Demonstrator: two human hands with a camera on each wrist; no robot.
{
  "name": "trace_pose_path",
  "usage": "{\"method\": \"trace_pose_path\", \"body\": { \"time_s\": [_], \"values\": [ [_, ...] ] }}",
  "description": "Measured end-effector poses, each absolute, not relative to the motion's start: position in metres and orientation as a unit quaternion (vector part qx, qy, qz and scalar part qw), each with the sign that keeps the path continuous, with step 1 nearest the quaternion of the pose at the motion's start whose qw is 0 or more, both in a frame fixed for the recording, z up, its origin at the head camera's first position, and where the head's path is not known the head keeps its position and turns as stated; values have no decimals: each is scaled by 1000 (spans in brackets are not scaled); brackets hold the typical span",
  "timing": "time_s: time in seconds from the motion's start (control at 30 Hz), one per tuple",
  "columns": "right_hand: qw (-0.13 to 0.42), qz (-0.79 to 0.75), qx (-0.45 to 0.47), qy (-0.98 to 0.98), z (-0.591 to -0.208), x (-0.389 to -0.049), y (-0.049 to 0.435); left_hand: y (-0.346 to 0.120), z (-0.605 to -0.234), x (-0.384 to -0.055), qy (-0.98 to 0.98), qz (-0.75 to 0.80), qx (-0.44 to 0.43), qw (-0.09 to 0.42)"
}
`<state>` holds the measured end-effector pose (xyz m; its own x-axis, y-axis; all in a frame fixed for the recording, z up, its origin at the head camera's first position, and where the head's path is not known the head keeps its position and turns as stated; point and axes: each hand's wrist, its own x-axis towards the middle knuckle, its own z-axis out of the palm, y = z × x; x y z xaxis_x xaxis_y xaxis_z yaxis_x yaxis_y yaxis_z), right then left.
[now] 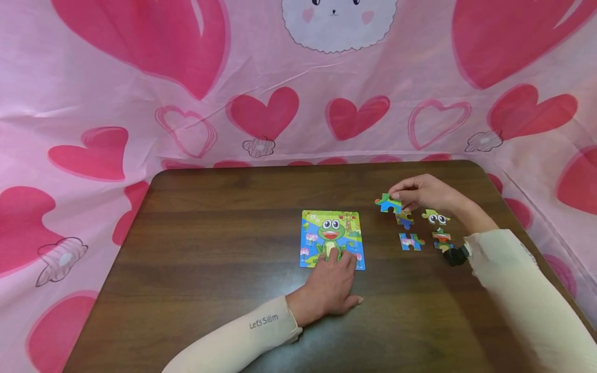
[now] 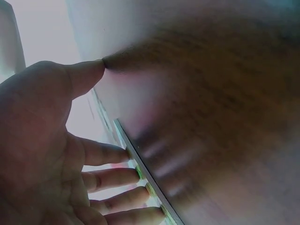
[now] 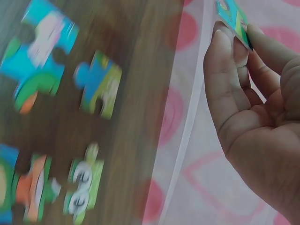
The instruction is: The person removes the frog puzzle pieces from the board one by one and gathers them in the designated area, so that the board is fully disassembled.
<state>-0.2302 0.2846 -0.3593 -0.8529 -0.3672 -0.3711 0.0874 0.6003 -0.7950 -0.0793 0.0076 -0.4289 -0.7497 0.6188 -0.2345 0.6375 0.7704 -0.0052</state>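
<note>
A square frog picture board [image 1: 310, 228] lies on the table, and my left hand [image 1: 328, 285] rests its fingertips on the lower part. The left wrist view shows the board [image 2: 145, 171] edge-on, four fairly straight fingers touching it and the thumb held apart. To the right, my right hand [image 1: 426, 194] pinches a blue and green jigsaw piece [image 1: 391, 203] between thumb and fingers. Below it lie a blue and yellow-green piece [image 1: 405, 219], a pink-flower piece [image 1: 410, 242], a frog-eyes piece [image 1: 437, 217] and a frog-mouth piece [image 1: 442, 236].
The brown wooden table [image 1: 200, 248] has rounded far corners. Behind it and along the sides hangs a pink cloth [image 1: 317, 77] printed with hearts. A black wrist device [image 1: 455, 256] overlaps the lower right pieces in the head view.
</note>
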Motion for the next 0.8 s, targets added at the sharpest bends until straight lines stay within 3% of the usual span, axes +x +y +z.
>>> {"method": "trace_pose_path", "body": {
  "time_s": [0.43, 0.8],
  "values": [
    [253, -387, -41, 886, -362, -212, 370, 9, -425, -77, 937, -48, 330, 101],
    [309, -340, -22, 888, -377, -191, 433, 7, -422, -76, 937, -54, 331, 95]
  ]
}}
